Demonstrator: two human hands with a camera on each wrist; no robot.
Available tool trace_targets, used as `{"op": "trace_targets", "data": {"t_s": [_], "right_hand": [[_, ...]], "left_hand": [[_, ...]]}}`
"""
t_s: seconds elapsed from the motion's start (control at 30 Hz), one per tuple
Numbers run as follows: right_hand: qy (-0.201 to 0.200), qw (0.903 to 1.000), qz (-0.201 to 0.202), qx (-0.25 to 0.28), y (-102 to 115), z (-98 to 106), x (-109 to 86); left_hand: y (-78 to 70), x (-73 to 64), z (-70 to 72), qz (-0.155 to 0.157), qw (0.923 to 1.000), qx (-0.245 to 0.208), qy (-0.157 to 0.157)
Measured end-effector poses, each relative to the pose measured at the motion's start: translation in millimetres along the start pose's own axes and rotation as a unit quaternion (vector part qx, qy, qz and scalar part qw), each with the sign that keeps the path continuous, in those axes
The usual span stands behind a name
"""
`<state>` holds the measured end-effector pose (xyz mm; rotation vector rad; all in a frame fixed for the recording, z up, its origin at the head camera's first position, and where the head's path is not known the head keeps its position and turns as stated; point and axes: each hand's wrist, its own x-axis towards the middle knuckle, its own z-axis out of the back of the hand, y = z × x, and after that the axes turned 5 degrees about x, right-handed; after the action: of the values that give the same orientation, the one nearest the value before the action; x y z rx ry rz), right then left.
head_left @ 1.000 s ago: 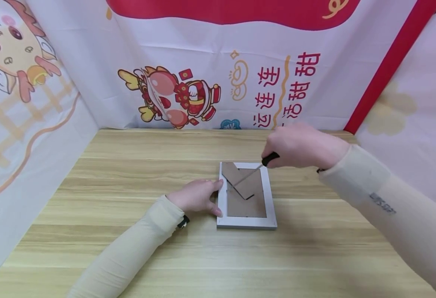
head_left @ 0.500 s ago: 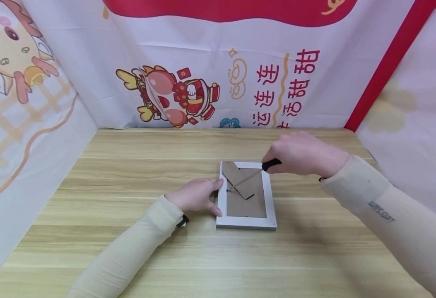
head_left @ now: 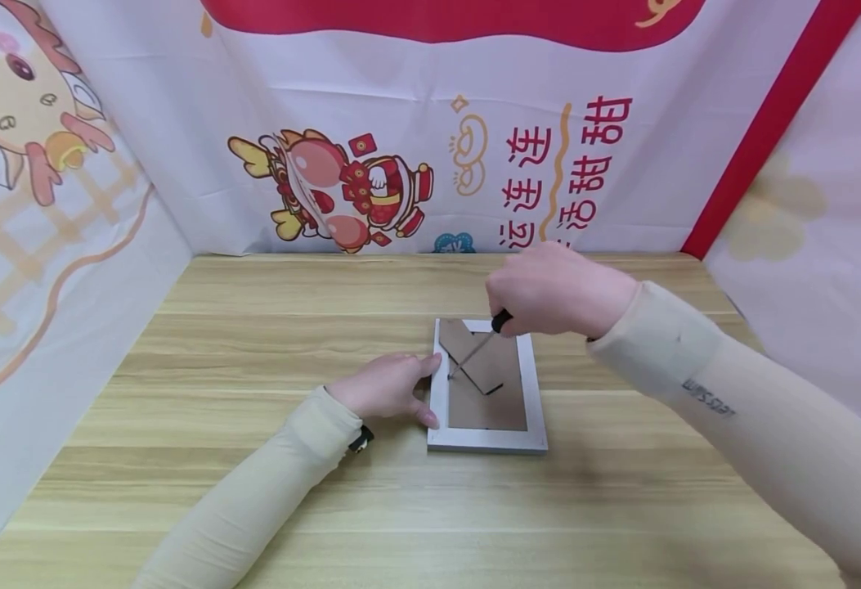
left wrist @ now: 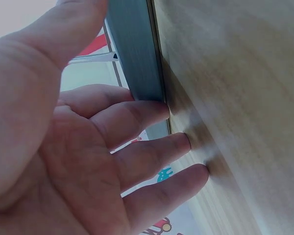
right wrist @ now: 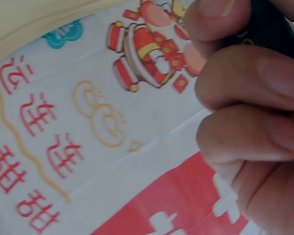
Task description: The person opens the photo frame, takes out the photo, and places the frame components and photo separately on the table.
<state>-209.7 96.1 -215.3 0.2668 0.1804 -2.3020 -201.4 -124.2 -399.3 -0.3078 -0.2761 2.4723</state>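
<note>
A white picture frame lies back side up on the table, its brown backing board showing. On the board is a slanted brown stand leg with dark edges. My left hand rests against the frame's left side, thumb and a finger touching the rim. In the left wrist view the left hand's fingers are fairly straight, some tips on the tabletop. My right hand grips a screwdriver by its dark handle. Its shaft slants down to a small dark tab at the frame's left inner edge.
The wood-grain table extends around the frame. A printed white cloth hangs along the back, and more cloth stands at the left and right sides.
The screwdriver tip has moved left to the frame's inner edge. My right hand dipped, then rose and shifted left, so the shaft stands steeper. My left hand and the frame stay put.
</note>
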Motion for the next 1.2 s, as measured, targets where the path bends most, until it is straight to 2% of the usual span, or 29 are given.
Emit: {"op": "trace_targets", "data": {"t_s": [0.27,0.53,0.67,0.93,1.2], "right_hand": [[0.008,0.997,-0.002,-0.077,27.5,17.0,20.7],[0.03,0.99,0.009,-0.137,52.6,28.3,39.7],[0.043,0.9882,-0.001,-0.147,59.2,31.0,47.2],[0.061,0.9836,-0.003,-0.17,69.3,35.2,58.8],[0.076,0.982,-0.002,-0.173,77.4,39.6,64.7]], "left_hand": [[-0.4,1.4,0.4,0.007,0.9999,0.002,0.011],[1.7,1.5,-1.1,-0.029,0.9996,-0.001,-0.008],[2.2,2.7,-1.9,-0.033,0.9993,0.009,-0.012],[-0.6,-0.6,2.6,-0.015,0.9999,-0.001,0.008],[1.8,-0.8,1.5,-0.021,0.9998,0.001,0.0]]}}
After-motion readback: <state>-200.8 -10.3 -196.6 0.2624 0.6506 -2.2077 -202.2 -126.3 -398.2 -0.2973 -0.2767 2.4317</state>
